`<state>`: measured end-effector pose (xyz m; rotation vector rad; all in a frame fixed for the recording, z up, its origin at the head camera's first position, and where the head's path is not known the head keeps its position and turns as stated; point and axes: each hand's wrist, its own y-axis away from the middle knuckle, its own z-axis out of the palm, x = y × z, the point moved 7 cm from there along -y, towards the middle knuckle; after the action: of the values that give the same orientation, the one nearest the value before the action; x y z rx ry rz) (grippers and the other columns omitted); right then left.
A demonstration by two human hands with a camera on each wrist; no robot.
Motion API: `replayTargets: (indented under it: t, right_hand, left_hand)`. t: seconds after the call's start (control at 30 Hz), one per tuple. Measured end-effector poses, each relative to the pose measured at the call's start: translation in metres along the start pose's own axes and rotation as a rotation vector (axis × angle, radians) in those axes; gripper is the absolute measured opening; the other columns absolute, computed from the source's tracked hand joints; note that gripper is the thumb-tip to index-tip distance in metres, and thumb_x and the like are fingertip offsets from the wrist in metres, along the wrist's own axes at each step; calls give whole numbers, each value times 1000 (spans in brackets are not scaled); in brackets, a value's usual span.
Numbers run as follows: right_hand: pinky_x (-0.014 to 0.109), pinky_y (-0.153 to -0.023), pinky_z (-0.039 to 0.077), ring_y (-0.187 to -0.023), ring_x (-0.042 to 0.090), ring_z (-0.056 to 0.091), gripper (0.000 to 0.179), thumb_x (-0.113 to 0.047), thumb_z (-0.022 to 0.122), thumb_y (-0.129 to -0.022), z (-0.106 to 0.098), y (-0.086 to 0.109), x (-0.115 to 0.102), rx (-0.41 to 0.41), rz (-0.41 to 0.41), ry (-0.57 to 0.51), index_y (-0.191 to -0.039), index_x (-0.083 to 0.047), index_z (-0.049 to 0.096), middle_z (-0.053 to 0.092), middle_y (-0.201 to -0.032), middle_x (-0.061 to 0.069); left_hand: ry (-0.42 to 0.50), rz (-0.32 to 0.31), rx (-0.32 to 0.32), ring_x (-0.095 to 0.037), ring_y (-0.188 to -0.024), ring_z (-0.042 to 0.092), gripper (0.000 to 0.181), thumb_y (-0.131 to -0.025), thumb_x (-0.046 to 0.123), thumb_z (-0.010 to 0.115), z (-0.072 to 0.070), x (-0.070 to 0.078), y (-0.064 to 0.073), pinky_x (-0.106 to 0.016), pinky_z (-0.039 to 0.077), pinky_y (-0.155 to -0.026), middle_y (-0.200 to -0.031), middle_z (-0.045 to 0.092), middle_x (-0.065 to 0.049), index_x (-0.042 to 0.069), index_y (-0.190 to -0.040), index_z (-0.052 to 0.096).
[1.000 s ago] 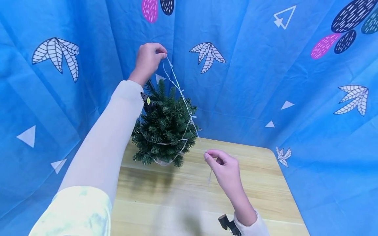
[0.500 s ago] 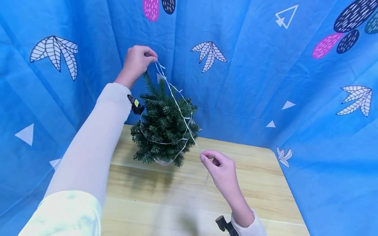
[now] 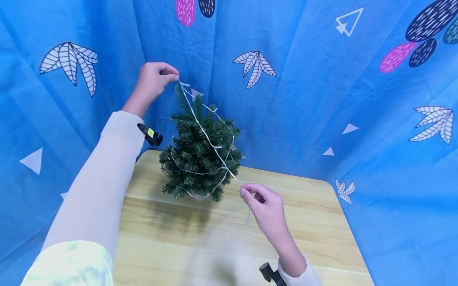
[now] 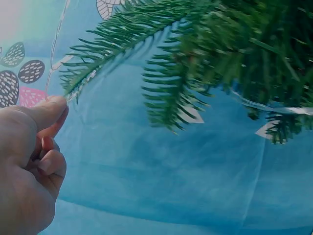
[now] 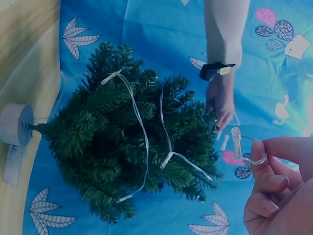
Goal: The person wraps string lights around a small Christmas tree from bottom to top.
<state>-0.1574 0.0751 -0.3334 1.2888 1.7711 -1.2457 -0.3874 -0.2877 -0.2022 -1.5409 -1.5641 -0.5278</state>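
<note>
A small artificial Christmas tree point(image 3: 200, 147) stands on the table, with a clear-wired string of lights point(image 3: 201, 126) looped round its branches. My left hand point(image 3: 152, 81) pinches the string between thumb and fingertips at the tree's top; in the left wrist view those fingertips are right at the tip of a branch point(image 4: 127, 41). In front of the tree and to its right, my right hand point(image 3: 266, 206) pinches the string's other stretch, and a short end hangs below it. The right wrist view shows a small clear bulb point(image 5: 236, 142) just beyond the right fingertips.
The light wooden table point(image 3: 304, 222) reaches to the right and front of the tree. A blue patterned curtain point(image 3: 286, 99) surrounds it at the back and sides. The tree's round white base point(image 5: 14, 125) shows in the right wrist view.
My left hand has moved left and down toward the treetop, drawing the string across the tree's front. My right hand has shifted slightly left.
</note>
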Motion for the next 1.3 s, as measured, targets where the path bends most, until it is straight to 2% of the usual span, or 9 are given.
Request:
replayTargets:
  t: [0.17, 0.43, 0.63, 0.77, 1.0, 1.1, 1.3]
  right_hand:
    - [25, -48, 35, -52, 10, 39, 3, -22, 75, -93, 1, 1, -5, -3, -45, -31, -92, -22, 78, 52, -61, 0]
    - [26, -48, 36, -52, 10, 42, 5, -16, 73, -94, -4, 5, -11, 23, -121, -61, -93, -20, 78, 65, -72, 1]
    - [26, -48, 36, -55, 11, 44, 7, -10, 73, -93, -13, 11, -10, 63, -177, -64, -94, -16, 77, 65, -73, 0]
    - [25, -47, 35, -55, 9, 45, 9, -6, 73, -92, -22, 16, -8, 103, -191, -53, -94, -15, 77, 63, -71, -2]
    - [25, -49, 35, -58, 8, 45, 10, 1, 71, -91, -44, 22, -8, 201, -222, -53, -93, -8, 76, 58, -67, -1]
    - [25, -49, 34, -58, 8, 45, 10, 3, 70, -91, -53, 23, -8, 242, -229, -60, -92, -5, 75, 57, -67, -2]
    - [23, -50, 35, -56, 7, 45, 8, 5, 67, -92, -68, 22, -11, 321, -233, -87, -94, 2, 75, 67, -75, -2]
  left_hand:
    - [-13, 39, 7, -14, -107, 55, 33, -101, 38, 58, 2, -8, 11, -28, 44, -83, -127, 66, -1, 19, -125, 71]
    - [258, 44, 93, -8, -94, 56, 24, -96, 32, 69, 4, -32, 24, -27, 42, -77, -97, 64, 11, 16, -113, 73]
    - [323, 83, 135, -7, -87, 58, 23, -93, 27, 74, 7, -44, 42, -25, 40, -70, -91, 66, 14, 12, -110, 74]
    - [298, 125, 159, -8, -82, 55, 28, -93, 31, 75, 11, -42, 60, -25, 39, -65, -88, 65, 13, 10, -111, 74]
    - [145, 197, 177, -15, -73, 47, 28, -95, 36, 70, 20, -38, 85, -25, 38, -58, -85, 60, 4, 12, -109, 75]
    - [77, 212, 172, -16, -73, 47, 24, -97, 34, 69, 24, -41, 93, -25, 37, -57, -88, 60, 2, 14, -108, 76]
    - [-14, 245, 130, -19, -71, 48, 21, -99, 29, 67, 31, -46, 106, -25, 37, -55, -98, 64, -2, 16, -112, 75]
